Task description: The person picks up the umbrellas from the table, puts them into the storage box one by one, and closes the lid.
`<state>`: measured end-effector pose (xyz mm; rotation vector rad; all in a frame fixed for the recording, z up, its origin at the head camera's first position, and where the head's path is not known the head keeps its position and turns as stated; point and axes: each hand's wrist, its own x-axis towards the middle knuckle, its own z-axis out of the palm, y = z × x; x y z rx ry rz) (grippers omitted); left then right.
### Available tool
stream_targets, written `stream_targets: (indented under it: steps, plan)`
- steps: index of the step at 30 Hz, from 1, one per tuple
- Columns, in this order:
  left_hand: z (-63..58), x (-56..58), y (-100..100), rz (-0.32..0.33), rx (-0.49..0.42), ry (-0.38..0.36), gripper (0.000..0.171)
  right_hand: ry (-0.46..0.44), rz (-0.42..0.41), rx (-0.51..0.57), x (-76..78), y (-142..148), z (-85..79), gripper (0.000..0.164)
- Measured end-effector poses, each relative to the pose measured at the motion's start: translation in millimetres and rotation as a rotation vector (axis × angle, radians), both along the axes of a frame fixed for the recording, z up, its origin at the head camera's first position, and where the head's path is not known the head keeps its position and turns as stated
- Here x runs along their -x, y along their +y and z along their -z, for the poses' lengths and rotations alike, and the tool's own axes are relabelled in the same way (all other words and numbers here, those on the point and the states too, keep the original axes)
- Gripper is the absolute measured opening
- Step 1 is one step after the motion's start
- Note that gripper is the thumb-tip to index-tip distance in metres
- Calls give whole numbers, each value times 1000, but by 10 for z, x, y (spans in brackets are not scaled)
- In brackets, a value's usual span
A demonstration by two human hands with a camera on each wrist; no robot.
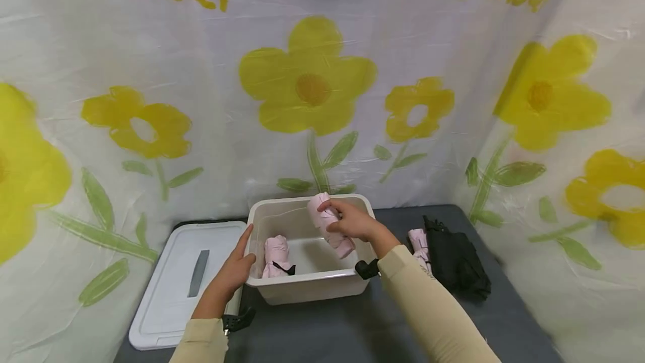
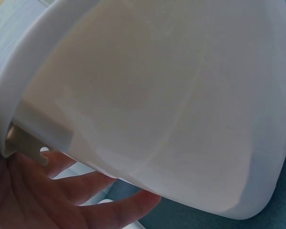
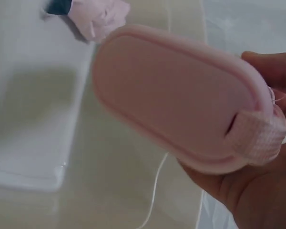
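My right hand (image 1: 349, 220) holds a pink folding umbrella (image 1: 325, 218) over the right half of a pale plastic storage box (image 1: 314, 283). Close up in the right wrist view, the umbrella's smooth oval end (image 3: 171, 100) carries a short woven strap (image 3: 257, 136). A rolled pink fabric bundle (image 1: 276, 254) with a black strap lies inside the box on the left. At the box's left rim, my left hand (image 1: 233, 268) grips the edge, its fingers spread along the outer wall (image 2: 148, 109) in the left wrist view.
A white lid (image 1: 176, 279) with a grey handle lies left of the box. On the right are another pink roll (image 1: 420, 245) and a black fabric bundle (image 1: 456, 262). Everything stands on a dark table (image 1: 312, 329), with a flower-painted sheet (image 1: 216, 99) behind it.
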<state>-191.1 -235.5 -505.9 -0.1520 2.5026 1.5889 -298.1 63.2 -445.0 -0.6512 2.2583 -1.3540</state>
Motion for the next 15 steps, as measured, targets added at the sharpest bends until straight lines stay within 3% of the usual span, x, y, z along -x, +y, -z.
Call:
stream_targets:
  steps: [7,15]
  plan:
    - [-11,56,94,-21,-9,38,78,-3,-124,-208,77,-169,-96,48]
    - [-16,54,251,-21,-22,26,76,-50,-187,-346,99,-278,4,49]
